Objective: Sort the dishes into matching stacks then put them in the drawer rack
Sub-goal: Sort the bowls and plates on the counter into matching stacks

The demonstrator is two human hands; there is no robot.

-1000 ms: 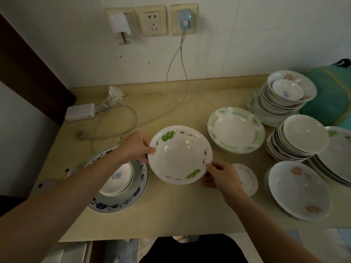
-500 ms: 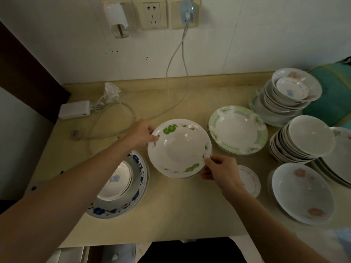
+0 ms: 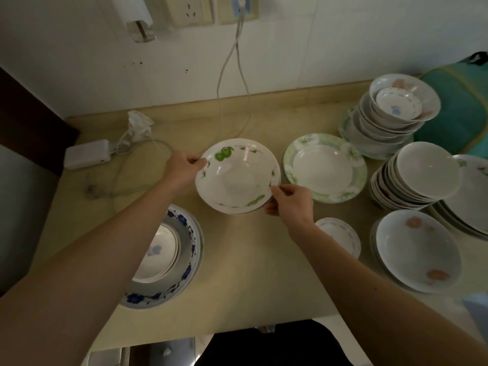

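Fingers of both our hands pinch opposite rims of the green-fruit plates (image 3: 237,178): our left hand (image 3: 182,169) takes the far-left edge with the thumb on top, and our right hand (image 3: 290,199) curls round the near-right edge. More than one rim shows at the near side, so we judge we hold a small matching stack, gripped on two sides to keep it level and from sliding apart. It sits low over the beige countertop (image 3: 237,273), near the middle; we cannot tell whether it touches. Just to its right lies the green-bordered plate (image 3: 326,167), probably a separate pile by pattern. Further right stand a leaning stack of plain white plates (image 3: 420,175), a stack of bowls (image 3: 390,114) behind it, and pink-flower plates (image 3: 417,249) at the near edge, with a small saucer (image 3: 340,233) beside our right wrist. On the left, a blue-flower plate (image 3: 184,273) carries a smaller dish. Sorting looks well along; no drawer rack is in view.
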